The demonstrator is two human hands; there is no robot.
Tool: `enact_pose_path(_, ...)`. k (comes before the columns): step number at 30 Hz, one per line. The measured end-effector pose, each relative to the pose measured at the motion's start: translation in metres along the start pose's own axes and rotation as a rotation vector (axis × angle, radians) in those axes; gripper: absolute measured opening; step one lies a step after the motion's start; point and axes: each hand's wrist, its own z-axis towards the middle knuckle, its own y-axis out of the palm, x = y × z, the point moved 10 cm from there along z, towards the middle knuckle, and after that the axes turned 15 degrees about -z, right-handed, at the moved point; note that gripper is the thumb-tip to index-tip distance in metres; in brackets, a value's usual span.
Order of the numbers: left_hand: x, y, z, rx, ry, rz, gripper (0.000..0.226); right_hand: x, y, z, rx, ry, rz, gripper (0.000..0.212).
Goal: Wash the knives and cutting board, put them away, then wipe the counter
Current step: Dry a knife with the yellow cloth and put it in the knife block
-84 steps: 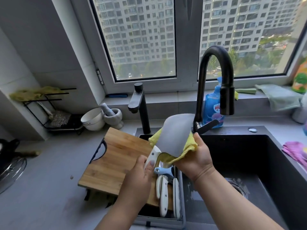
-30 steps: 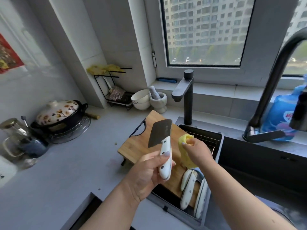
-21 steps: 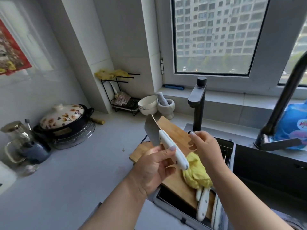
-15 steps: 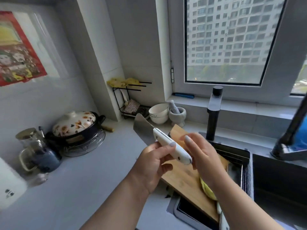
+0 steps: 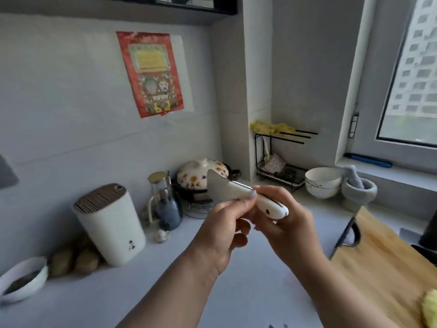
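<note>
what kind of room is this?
Most likely a home kitchen, in a flat well above ground: a knife block and clay pot sit on the counter, a cutting board lies at right, and the window shows a tower block.

Cutting board [image 5: 387, 263] and yellow cloth [image 5: 430, 313] cut off at right; cleaver [image 5: 221, 189] handle partly hidden by hands.

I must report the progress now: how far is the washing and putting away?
In hand: both hands, left hand and right hand, hold the white-handled cleaver, pointing toward the white knife block. Left: the wooden cutting board lies out with the yellow cloth; the grey counter awaits wiping.
</note>
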Motion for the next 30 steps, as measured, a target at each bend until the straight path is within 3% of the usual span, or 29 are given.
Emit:
enact_pose_path(4, 0.037, -0.074, -0.013, 0.178, 0.145, 0.106, 0.033, -0.026, 0.049, 0.014, 0.004, -0.009, 0.152, 0.020)
enact_pose_path(11, 0.065, -0.237, -0.038, 0.654, 0.356, 0.319, 0.018, -0.068, 0.123, 0.050, -0.085, 0.006, 0.337, 0.019)
enact_pose_path(14, 0.071, -0.307, -0.043, 0.853, 0.370, 0.432, 0.010, -0.083, 0.151, 0.065, -0.127, 0.012, 0.335, 0.016)
enact_pose_path(17, 0.079, -0.362, -0.039, 0.964, 0.326, 0.559, 0.033, -0.096, 0.175, 0.079, -0.155, -0.006, 0.348, 0.014)
enact_pose_path(25, 0.090, -0.427, 0.005, 0.879, 0.253, 0.664, 0.088, -0.101, 0.220, 0.107, -0.194, -0.013, 0.314, 0.015)
enact_pose_path(30, 0.086, -0.439, 0.029, 0.826, 0.279, 0.631, 0.106, -0.093, 0.243, 0.127, -0.204, 0.000, 0.280, 0.015)
